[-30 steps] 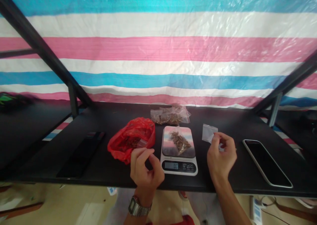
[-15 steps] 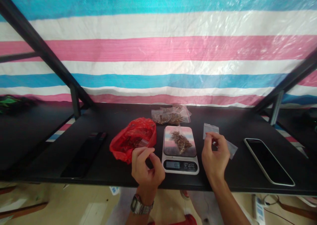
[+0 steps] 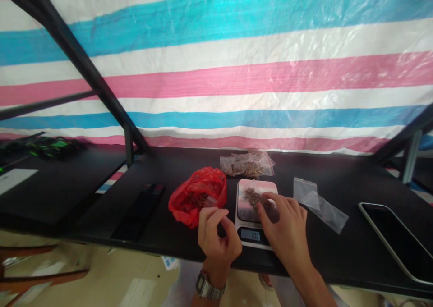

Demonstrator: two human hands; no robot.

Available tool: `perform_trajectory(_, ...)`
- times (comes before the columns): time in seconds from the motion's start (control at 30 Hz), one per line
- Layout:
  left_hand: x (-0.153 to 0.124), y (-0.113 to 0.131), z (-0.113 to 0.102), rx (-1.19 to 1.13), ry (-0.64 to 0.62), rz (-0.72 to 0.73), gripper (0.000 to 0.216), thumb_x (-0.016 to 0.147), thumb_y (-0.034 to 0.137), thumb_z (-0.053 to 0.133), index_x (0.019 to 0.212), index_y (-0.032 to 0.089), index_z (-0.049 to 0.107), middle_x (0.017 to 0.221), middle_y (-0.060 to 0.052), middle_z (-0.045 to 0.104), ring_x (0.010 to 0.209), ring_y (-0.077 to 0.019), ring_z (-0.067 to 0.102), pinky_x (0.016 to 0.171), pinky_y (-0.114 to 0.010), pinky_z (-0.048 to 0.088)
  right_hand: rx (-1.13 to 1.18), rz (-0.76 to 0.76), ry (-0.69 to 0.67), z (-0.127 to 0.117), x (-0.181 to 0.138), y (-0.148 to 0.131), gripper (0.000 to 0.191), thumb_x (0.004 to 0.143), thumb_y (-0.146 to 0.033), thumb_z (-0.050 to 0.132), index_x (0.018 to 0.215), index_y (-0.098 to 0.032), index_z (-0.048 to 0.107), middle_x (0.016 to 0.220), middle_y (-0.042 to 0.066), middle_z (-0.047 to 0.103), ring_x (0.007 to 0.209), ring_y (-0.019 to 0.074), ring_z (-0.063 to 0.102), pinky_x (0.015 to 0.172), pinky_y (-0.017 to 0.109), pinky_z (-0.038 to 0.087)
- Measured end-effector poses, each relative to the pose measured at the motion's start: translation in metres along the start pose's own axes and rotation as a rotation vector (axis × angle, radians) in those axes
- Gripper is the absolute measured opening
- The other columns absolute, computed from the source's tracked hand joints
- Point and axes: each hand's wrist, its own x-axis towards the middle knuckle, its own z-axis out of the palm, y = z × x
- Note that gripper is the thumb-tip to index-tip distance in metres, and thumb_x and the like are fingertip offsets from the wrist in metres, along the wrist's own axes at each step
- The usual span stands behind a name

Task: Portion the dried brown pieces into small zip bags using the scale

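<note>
A small kitchen scale [image 3: 245, 221] stands on the black table [image 3: 355, 248] with a clear pouch of brown bits [image 3: 254, 196] on its platform. My right hand [image 3: 283, 228] lies over the scale, fingers spread and reaching onto that pouch. My left hand [image 3: 217, 235], with a wristwatch, hovers at the scale's left with thumb and fingers pinched together; what they hold, if anything, I cannot make out. A red plastic bag [image 3: 198, 197] of the same brown bits lies open just beyond my left hand.
Filled clear pouches [image 3: 246, 164] are piled behind the scale. Empty clear pouches [image 3: 318, 202] lie to its right, a phone [image 3: 397, 239] further right. A dark flat object [image 3: 138, 210] rests at the left. Black frame bars and a striped tarp stand behind.
My right hand let go of the empty pouch, which now lies on the table, and moved left onto the scale. The view shifted to the left. My left hand kept its pinch.
</note>
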Motion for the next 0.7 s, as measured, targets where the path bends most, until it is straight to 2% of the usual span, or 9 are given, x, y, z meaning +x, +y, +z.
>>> perform_trajectory(0.13, -0.003, 0.000, 0.002, -0.029, -0.048, -0.040, 0.029, 0.092, -0.004, 0.054, 0.108, 0.019, 0.062, 0.093, -0.003, 0.062, 0.086, -0.0172, 0.064, 0.078, -0.030, 0.057, 0.061, -0.009, 0.107, -0.002, 0.002, -0.005, 0.022, 0.107, -0.043, 0.062, 0.111, -0.024, 0.071, 0.097, 0.005, 0.078, 0.088, 0.0267, 0.064, 0.082, 0.040, 0.042)
perform_trajectory(0.33, -0.009, 0.003, 0.010, -0.059, -0.249, -0.264, 0.020, 0.100, 0.024, 0.065, 0.120, 0.023, 0.065, 0.110, -0.008, 0.072, 0.095, -0.0221, 0.066, 0.089, -0.038, 0.056, 0.231, -0.049, 0.195, -0.007, -0.001, -0.023, 0.016, 0.106, -0.039, 0.067, 0.111, -0.024, 0.069, 0.094, 0.003, 0.073, 0.085, 0.0217, 0.066, 0.078, 0.034, 0.051)
perform_trajectory(0.53, -0.015, 0.007, 0.020, -0.379, -0.151, -0.706, 0.027, 0.102, 0.043, 0.068, 0.121, 0.024, 0.069, 0.098, -0.003, 0.073, 0.089, -0.0182, 0.070, 0.087, -0.032, 0.059, 0.208, -0.181, 0.262, 0.000, -0.006, -0.038, 0.010, 0.107, -0.033, 0.065, 0.109, -0.023, 0.068, 0.095, 0.003, 0.076, 0.088, 0.0204, 0.070, 0.083, 0.033, 0.052)
perform_trajectory(0.6, -0.009, 0.006, 0.022, -0.485, -0.137, -0.843, 0.034, 0.098, 0.053, 0.071, 0.113, 0.023, 0.073, 0.097, -0.004, 0.076, 0.088, -0.0188, 0.072, 0.084, -0.031, 0.061, 0.217, -0.204, 0.250, 0.001, -0.006, -0.040, 0.007, 0.106, -0.029, 0.066, 0.109, -0.024, 0.068, 0.095, 0.003, 0.078, 0.087, 0.0206, 0.071, 0.083, 0.034, 0.052)
perform_trajectory(0.7, 0.001, 0.003, 0.021, -0.578, -0.134, -0.937, 0.044, 0.090, 0.064, 0.077, 0.096, 0.020, 0.077, 0.093, -0.006, 0.079, 0.084, -0.0202, 0.076, 0.077, -0.029, 0.062, 0.269, -0.215, 0.174, -0.001, -0.008, -0.040, 0.006, 0.101, -0.026, 0.070, 0.107, -0.026, 0.068, 0.094, 0.002, 0.079, 0.084, 0.0213, 0.072, 0.078, 0.035, 0.052)
